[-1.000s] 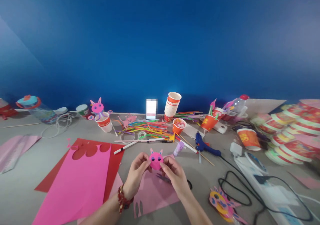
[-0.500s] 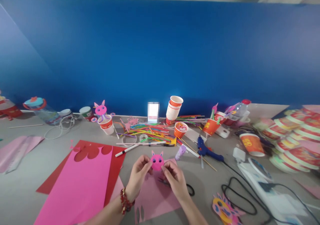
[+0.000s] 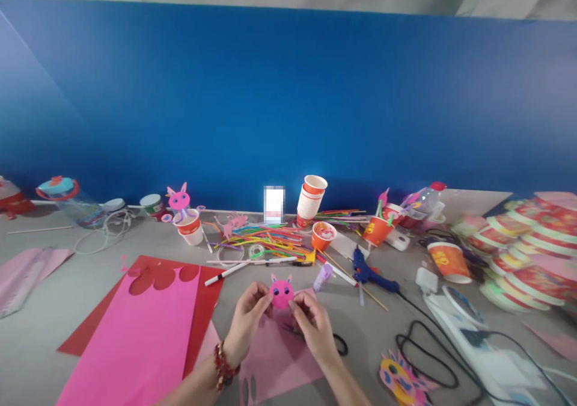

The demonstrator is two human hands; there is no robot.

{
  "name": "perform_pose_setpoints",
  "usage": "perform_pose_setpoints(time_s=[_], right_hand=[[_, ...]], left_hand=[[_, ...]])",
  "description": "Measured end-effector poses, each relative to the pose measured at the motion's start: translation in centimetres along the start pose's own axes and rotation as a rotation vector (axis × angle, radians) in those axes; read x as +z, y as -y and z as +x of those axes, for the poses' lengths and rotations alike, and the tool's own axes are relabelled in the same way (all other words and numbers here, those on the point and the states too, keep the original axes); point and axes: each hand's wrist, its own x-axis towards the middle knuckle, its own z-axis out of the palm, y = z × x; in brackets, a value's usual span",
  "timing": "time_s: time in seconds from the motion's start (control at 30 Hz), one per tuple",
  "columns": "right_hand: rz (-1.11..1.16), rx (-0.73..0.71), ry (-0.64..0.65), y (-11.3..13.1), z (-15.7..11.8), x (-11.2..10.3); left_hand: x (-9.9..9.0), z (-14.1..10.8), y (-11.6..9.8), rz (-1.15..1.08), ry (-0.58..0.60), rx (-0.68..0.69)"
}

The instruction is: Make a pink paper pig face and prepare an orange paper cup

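Note:
A small round pink paper face [image 3: 282,294] with two ears and dark eyes is held upright between both hands. My left hand [image 3: 250,314] pinches its left edge, and my right hand [image 3: 312,322] pinches its lower right edge. Under the hands lies a light pink sheet [image 3: 282,358]. Dark-handled scissors [image 3: 341,344] rest on it, partly hidden by my right hand. To the left, a bright pink sheet [image 3: 139,334] with round cutouts overlaps a red sheet [image 3: 205,310].
Pipe cleaners [image 3: 270,240], a stack of paper cups [image 3: 311,200] and a cup with a pink figure [image 3: 188,228] stand behind. A blue glue gun [image 3: 374,276], power strip [image 3: 464,346], yellow-pink paper figure [image 3: 401,379] and stacked cups [image 3: 536,249] are at right.
The view has shifted slightly, so the table items appear a little further left. Both hands keep the same hold on the pink face.

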Motion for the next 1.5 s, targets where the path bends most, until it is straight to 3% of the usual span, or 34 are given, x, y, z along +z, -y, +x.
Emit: perform_pose_setpoints(time_s=[0.33, 0.47, 0.63, 0.77, 0.83, 0.97, 1.13, 1.23, 1.4, 1.5], right_hand=[[-0.193, -0.075, -0.05, -0.6, 0.0, -0.6], [-0.287, -0.075, -0.06, -0.5, -0.1, -1.2], [-0.693, -0.191, 0.09, 1.2, -2.3, -2.1], [-0.841, -0.192, 0.154, 1.6, -4.1, -3.0], [-0.896, -0.181, 0.159, 1.4, -4.5, -3.3], [-0.987, -0.174, 0.142, 1.0, -4.4, -3.8], [-1.011, -0.202, 0.113, 1.0, -4.4, -4.7], [-1.019, -0.233, 0.107, 1.2, -3.8, -6.2], [-1.339, -0.179, -0.14, 1.7, 0.3, -10.1], [-1.412, -0.122, -0.182, 1.2, 3.3, -11.7]], left_hand=[[-0.6, 0.3, -0.5, 0.071, 0.001, 0.04], [-1.7, 0.5, -1.2, 0.239, -0.006, 0.041], [-2.9, -0.9, -1.7, 0.505, 0.067, -0.047], [-2.9, -1.8, -1.1, 0.56, 0.105, -0.098], [-2.8, -1.8, -0.7, 0.685, 0.113, -0.059], [-2.6, -1.9, -0.3, 1.147, 0.049, 0.039], [-2.7, -2.1, -0.5, 1.416, 0.043, -0.012], [-2.7, -2.1, -0.7, 1.476, 0.054, -0.044], [-2.7, -2.0, -0.6, 1.497, 0.072, -0.014], [-2.8, -2.0, -0.6, 1.488, 0.08, -0.001]])
